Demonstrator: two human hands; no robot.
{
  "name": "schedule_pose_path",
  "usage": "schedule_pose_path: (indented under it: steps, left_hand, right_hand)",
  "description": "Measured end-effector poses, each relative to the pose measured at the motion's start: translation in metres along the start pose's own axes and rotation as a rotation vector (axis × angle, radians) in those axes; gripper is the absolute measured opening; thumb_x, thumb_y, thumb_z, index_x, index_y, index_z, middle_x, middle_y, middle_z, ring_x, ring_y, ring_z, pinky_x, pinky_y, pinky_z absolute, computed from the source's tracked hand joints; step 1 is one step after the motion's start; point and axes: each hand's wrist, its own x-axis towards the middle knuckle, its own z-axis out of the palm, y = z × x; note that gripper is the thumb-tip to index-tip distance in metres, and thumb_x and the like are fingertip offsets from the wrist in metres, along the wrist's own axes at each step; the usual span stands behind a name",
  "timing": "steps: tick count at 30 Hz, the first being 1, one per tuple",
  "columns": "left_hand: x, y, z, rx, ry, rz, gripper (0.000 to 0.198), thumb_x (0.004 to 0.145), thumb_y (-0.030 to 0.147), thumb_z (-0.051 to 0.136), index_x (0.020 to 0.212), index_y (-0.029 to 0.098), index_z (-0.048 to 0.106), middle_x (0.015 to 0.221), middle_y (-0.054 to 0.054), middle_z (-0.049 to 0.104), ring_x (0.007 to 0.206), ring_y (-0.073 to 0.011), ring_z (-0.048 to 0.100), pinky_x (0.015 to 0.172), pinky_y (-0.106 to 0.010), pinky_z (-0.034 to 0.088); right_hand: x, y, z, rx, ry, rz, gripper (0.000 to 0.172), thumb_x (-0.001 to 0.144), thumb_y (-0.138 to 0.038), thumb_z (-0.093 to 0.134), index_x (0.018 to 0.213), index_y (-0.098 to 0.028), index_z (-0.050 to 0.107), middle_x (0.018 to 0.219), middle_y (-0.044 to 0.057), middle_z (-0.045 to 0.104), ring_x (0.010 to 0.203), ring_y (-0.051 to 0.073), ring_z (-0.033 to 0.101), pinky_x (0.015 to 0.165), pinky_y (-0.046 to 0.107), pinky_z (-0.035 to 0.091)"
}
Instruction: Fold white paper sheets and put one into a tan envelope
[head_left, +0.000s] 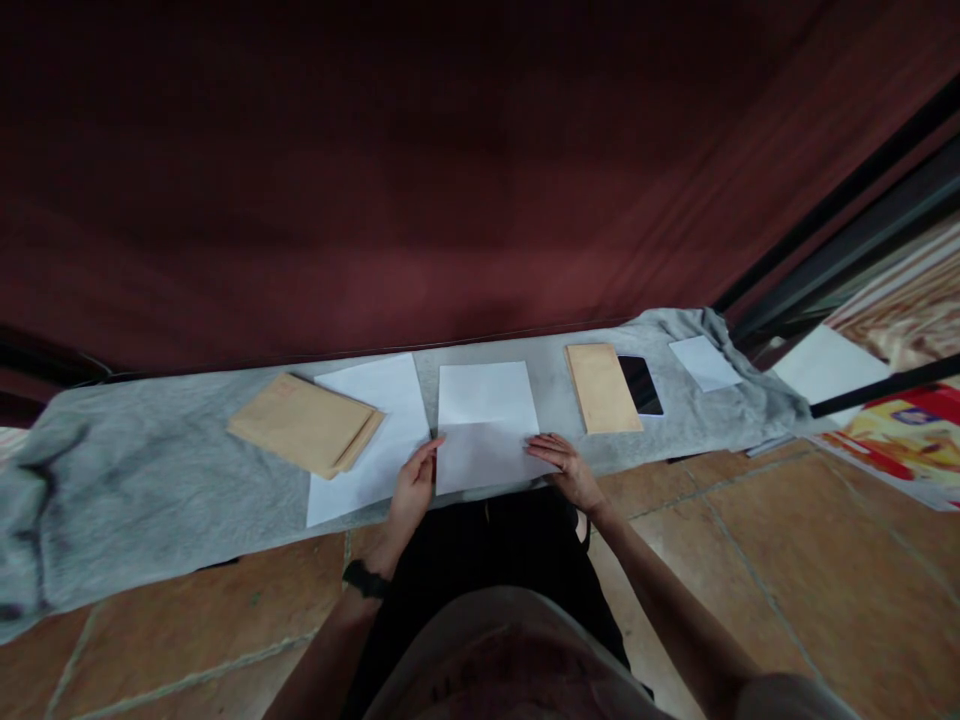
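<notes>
A white sheet of paper [487, 400] with a crease across its middle lies in front of me, its near half tilted up a little. My left hand [414, 488] grips the sheet's left edge near the crease, with the thumb out of sight. At the lower right edge, my right hand [571, 472] pinches the same sheet, fingers resting on its top face. Left of it, a stack of brown envelopes [300, 420] sits on more white paper [375, 470]. To the right lies another pile of brown envelopes [604, 390].
A dark-screened phone [641, 387] is partly under the right envelope pile. Farther right is a small white paper [705, 363]. Everything rests on a narrow bench covered by grey cloth [165, 480], against a dark red panel [480, 200]. A red and yellow package [919, 435] is at far right.
</notes>
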Motion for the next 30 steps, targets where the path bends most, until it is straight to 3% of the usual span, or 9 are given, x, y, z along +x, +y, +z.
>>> schedule_pose_path:
  steps: [2, 6, 9, 12, 15, 20, 23, 26, 30]
  left_hand:
    - [-0.015, -0.005, -0.01, 0.159, -0.038, 0.202, 0.045, 0.094, 0.011, 0.045, 0.129, 0.025, 0.069, 0.136, -0.008, 0.067, 0.13, -0.0238, 0.062, 0.115, -0.046, 0.048]
    - [-0.027, -0.006, -0.017, 0.422, -0.178, 0.484, 0.068, 0.084, -0.001, 0.048, 0.144, 0.029, 0.059, 0.16, -0.005, 0.048, 0.155, -0.0268, 0.033, 0.128, -0.056, 0.031]
    - [-0.019, -0.005, -0.014, 0.429, -0.313, 0.525, 0.061, 0.084, 0.0, 0.048, 0.135, 0.028, 0.066, 0.15, -0.005, 0.061, 0.148, -0.0246, 0.045, 0.125, -0.055, 0.037]
    - [-0.009, -0.003, -0.012, 0.39, -0.404, 0.516, 0.044, 0.086, 0.004, 0.053, 0.117, 0.027, 0.075, 0.137, -0.004, 0.07, 0.137, -0.0228, 0.058, 0.124, -0.053, 0.04]
    - [-0.002, 0.001, -0.011, 0.313, -0.4, 0.492, 0.048, 0.08, 0.003, 0.057, 0.118, 0.027, 0.074, 0.141, -0.004, 0.067, 0.139, -0.0237, 0.056, 0.125, -0.052, 0.038]
    - [0.014, 0.003, 0.001, 0.287, -0.213, 0.215, 0.019, 0.087, 0.024, 0.067, 0.103, 0.026, 0.077, 0.114, -0.009, 0.078, 0.113, -0.0285, 0.069, 0.106, -0.045, 0.052]
    - [0.024, 0.001, 0.012, 0.283, -0.111, 0.077, 0.019, 0.088, 0.034, 0.068, 0.102, 0.023, 0.076, 0.1, -0.009, 0.079, 0.096, -0.0269, 0.07, 0.091, -0.039, 0.055]
    - [0.033, 0.002, 0.018, 0.235, -0.046, 0.011, 0.023, 0.089, 0.037, 0.064, 0.102, 0.021, 0.074, 0.087, -0.005, 0.075, 0.077, -0.0208, 0.064, 0.074, -0.031, 0.051]
    - [0.046, 0.009, 0.021, 0.262, -0.006, -0.014, 0.021, 0.09, 0.038, 0.06, 0.078, 0.021, 0.065, 0.066, 0.003, 0.06, 0.064, -0.0151, 0.053, 0.062, -0.025, 0.04]
  right_hand:
    - [-0.004, 0.002, -0.001, 0.004, -0.004, -0.012, 0.061, 0.082, -0.006, 0.065, 0.135, -0.034, 0.068, 0.142, 0.004, 0.068, 0.138, 0.026, 0.058, 0.123, 0.057, 0.036]
    - [-0.007, 0.001, -0.005, 0.004, -0.02, -0.023, 0.051, 0.087, -0.01, 0.065, 0.131, -0.035, 0.071, 0.141, 0.004, 0.069, 0.137, 0.025, 0.059, 0.123, 0.057, 0.035]
    - [-0.005, -0.004, -0.009, 0.014, -0.04, -0.023, 0.035, 0.093, -0.018, 0.065, 0.122, -0.034, 0.075, 0.134, 0.004, 0.073, 0.132, 0.025, 0.063, 0.122, 0.056, 0.036]
    - [-0.002, -0.008, -0.013, 0.054, -0.014, -0.024, 0.02, 0.097, -0.028, 0.065, 0.112, -0.032, 0.077, 0.123, 0.003, 0.078, 0.123, 0.024, 0.068, 0.119, 0.054, 0.041]
    - [0.002, -0.01, -0.014, 0.078, 0.047, 0.013, 0.016, 0.095, -0.032, 0.067, 0.106, -0.029, 0.078, 0.12, 0.005, 0.078, 0.12, 0.024, 0.069, 0.114, 0.05, 0.047]
    - [0.017, -0.01, -0.009, 0.018, 0.121, 0.183, 0.022, 0.095, -0.038, 0.062, 0.101, -0.025, 0.079, 0.107, 0.007, 0.08, 0.107, 0.028, 0.071, 0.104, 0.046, 0.052]
    - [0.03, -0.01, -0.004, 0.007, 0.173, 0.267, 0.024, 0.094, -0.04, 0.059, 0.097, -0.023, 0.076, 0.098, 0.007, 0.079, 0.1, 0.028, 0.071, 0.097, 0.042, 0.053]
    - [0.042, -0.008, -0.001, -0.038, 0.187, 0.363, 0.029, 0.095, -0.045, 0.055, 0.088, -0.023, 0.072, 0.082, 0.005, 0.075, 0.082, 0.024, 0.068, 0.084, 0.036, 0.053]
    - [0.054, -0.007, 0.002, -0.12, 0.225, 0.417, 0.032, 0.096, -0.049, 0.054, 0.081, -0.024, 0.066, 0.069, 0.0, 0.065, 0.068, 0.019, 0.06, 0.072, 0.03, 0.047]
